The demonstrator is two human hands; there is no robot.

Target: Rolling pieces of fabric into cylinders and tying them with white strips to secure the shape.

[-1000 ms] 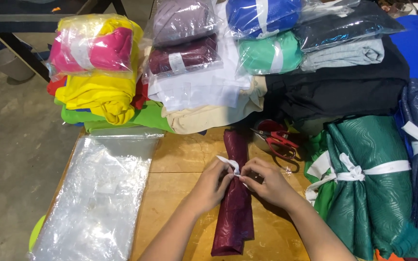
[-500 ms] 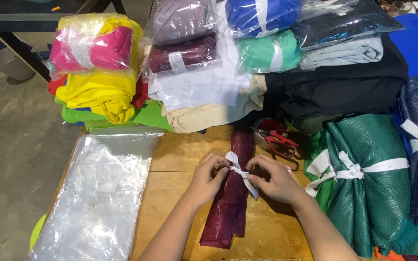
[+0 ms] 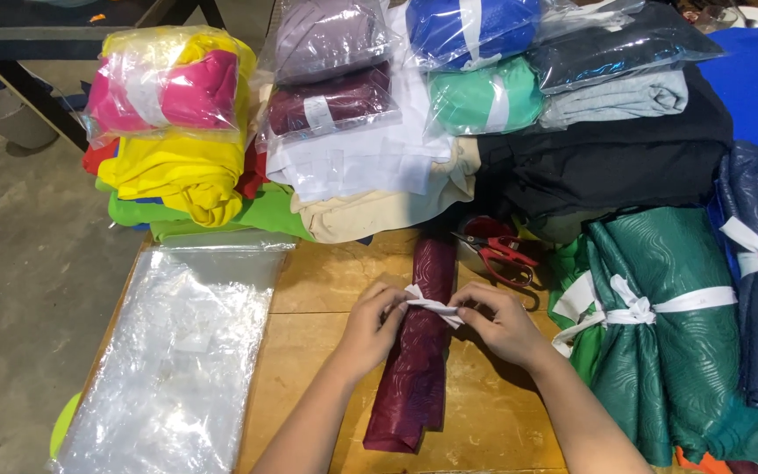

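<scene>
Maroon roll [image 3: 414,369] lies lengthwise on the wooden table [image 3: 326,290], its far end near the stacked fabric. A white strip [image 3: 432,305] crosses it at the upper part. Left hand [image 3: 370,329] pinches the strip's left end, fingers closed on it; right hand [image 3: 497,323] pinches the right end likewise. Red scissors [image 3: 502,250] lie just beyond the right hand. Clear bags [image 3: 177,351] lie to the left; green bundle [image 3: 668,333], tied white, to the right.
</scene>
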